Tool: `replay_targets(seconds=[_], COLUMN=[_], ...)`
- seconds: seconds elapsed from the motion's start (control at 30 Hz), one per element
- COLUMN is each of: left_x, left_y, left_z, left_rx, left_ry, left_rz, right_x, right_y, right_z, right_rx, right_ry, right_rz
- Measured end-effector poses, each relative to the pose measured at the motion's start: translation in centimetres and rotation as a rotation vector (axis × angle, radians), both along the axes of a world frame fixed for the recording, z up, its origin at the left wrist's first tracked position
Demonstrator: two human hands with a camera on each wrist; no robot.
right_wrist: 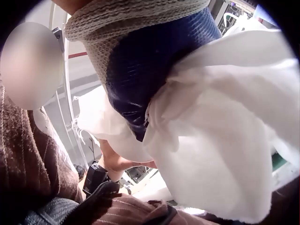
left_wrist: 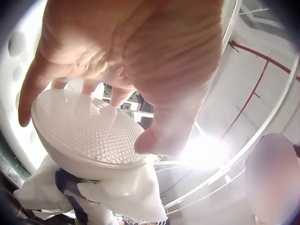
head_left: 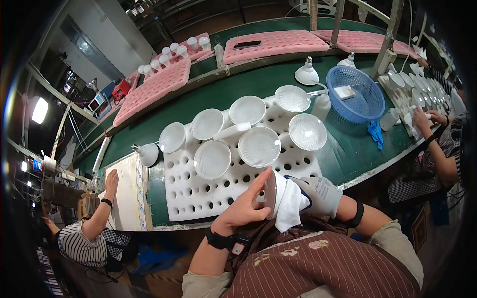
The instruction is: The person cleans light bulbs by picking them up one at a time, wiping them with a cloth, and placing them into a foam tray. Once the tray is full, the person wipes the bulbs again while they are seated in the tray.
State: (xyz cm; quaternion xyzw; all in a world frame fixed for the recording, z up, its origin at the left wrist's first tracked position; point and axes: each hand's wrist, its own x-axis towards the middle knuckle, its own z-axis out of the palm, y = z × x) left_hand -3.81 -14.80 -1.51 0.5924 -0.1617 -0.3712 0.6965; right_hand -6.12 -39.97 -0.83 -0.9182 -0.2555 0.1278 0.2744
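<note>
A white reflector bulb [head_left: 271,193] with a dimpled clear lens [left_wrist: 89,129] is between my two hands, in front of my apron. My bare left hand [head_left: 243,208] spans the lens, thumb at one side of the rim and fingers at the other. My right hand [head_left: 323,194], in a grey knit glove with a dark blue coating [right_wrist: 145,65], grips a white cloth [right_wrist: 215,131] against the back of the bulb. The cloth hangs down in loose folds. The bulb's base is hidden by cloth and glove.
A white foam board [head_left: 194,198] with holes carries several reflector bulbs [head_left: 259,147] lens up, and a white stick-like piece lies among them. A blue basket [head_left: 355,94] stands at right beside a bottle [head_left: 321,107]. People work at both sides.
</note>
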Motion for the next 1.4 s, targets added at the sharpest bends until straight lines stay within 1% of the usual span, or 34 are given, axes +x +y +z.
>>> replay_targets(seconds=[0.17, 0.27, 0.37, 0.43, 0.47, 0.53, 0.57, 0.63, 0.67, 0.7, 0.73, 0.77, 0.8, 0.83, 0.9, 0.93, 0.97, 1.0, 1.03, 1.07, 1.1, 1.17, 1.3, 1.37, 1.4], left_x=[0.0, -0.2, -0.3, -0.5, -0.5, -0.5, -0.6, -0.9, -1.1, -1.4, -1.6, -1.6, -1.6, -1.5, -1.2, -1.1, -1.1, -1.3, -1.4, -1.5, -1.6, -1.8, -1.2, -0.8, -1.0], left_y=[0.2, 0.1, 0.0, 0.0, -0.2, -0.7, -0.8, -1.1, -1.2, -1.3, -1.4, -1.4, -1.4, -1.4, -1.2, -1.1, -1.0, -1.0, -1.0, -1.1, -1.2, -1.2, -0.9, -0.7, -0.7], left_z=[-0.7, -0.6, -0.3, -0.8, -1.3, -2.2, -2.3, -1.5, -0.8, 0.8, 1.6, 1.5, 1.4, 1.3, 0.8, 0.4, 0.2, 0.0, -0.2, -0.4, -0.6, -1.1, -1.8, -2.7, -2.6], left_rx=[-0.012, 0.022, 0.046, 0.059, 0.058, 0.017, 0.016, -0.05, -0.052, 0.036, 0.124, 0.123, 0.182, 0.239, 0.252, 0.203, 0.155, 0.157, 0.144, 0.13, 0.13, 0.073, 0.064, -0.04, -0.04], left_ry=[-0.001, -0.022, -0.094, -0.182, -0.18, -0.049, -0.049, 0.164, 0.163, 0.052, -0.058, -0.058, -0.346, -0.635, -0.68, -0.579, -0.479, -0.479, -0.362, -0.245, -0.247, -0.173, -0.18, -0.064, -0.064], left_rz=[0.005, 0.03, 0.031, 0.072, 0.073, 0.206, 0.206, 0.339, 0.339, 0.309, 0.276, 0.27, 0.18, 0.087, 0.062, 0.098, 0.133, 0.136, 0.182, 0.228, 0.23, 0.251, 0.245, 0.245, 0.247], right_x=[-0.1, -0.2, -0.4, -0.6, -0.7, -0.7, -0.8, -1.1, -1.0, -0.7, -0.4, -0.1, 1.1, 1.1, 1.2, 0.7, 0.5, 0.3, 0.2, 0.1, 0.0, 0.0, -0.2, -0.3, -0.3], right_y=[0.0, 0.3, 0.4, 0.5, 0.5, 0.6, 0.7, 1.0, 0.9, 1.0, 1.1, 1.1, 0.2, -0.1, -0.3, 0.2, 0.4, 0.6, 0.7, 0.4, 0.2, 0.3, 0.7, 1.0, 1.0], right_z=[0.2, 0.3, -0.3, -0.5, -0.7, -1.2, -1.1, -0.5, 0.0, 0.1, 0.3, 0.5, -1.1, -1.2, -1.1, -0.6, -0.2, 0.1, 0.2, -0.7, -0.8, -0.9, -0.4, 0.2, -0.1], right_rx=[-0.017, -0.056, -0.082, -0.111, -0.112, -0.169, -0.17, -0.23, -0.156, -0.158, -0.068, 0.025, 0.112, 0.111, 0.179, 0.107, 0.107, 0.039, -0.029, -0.058, -0.058, -0.099, -0.109, -0.097, -0.097], right_ry=[-0.03, -0.047, -0.098, -0.271, -0.269, -0.448, -0.449, -0.393, -0.388, -0.39, -0.14, 0.111, 0.434, 0.433, 0.295, 0.144, 0.143, -0.038, -0.222, -0.355, -0.357, -0.448, -0.462, -0.413, -0.413], right_rz=[0.0, 0.011, 0.007, 0.029, 0.03, 0.107, 0.107, 0.141, 0.119, 0.12, 0.077, 0.029, 0.121, 0.116, 0.179, 0.152, 0.153, 0.103, 0.053, 0.062, 0.064, 0.071, 0.061, 0.028, 0.029])
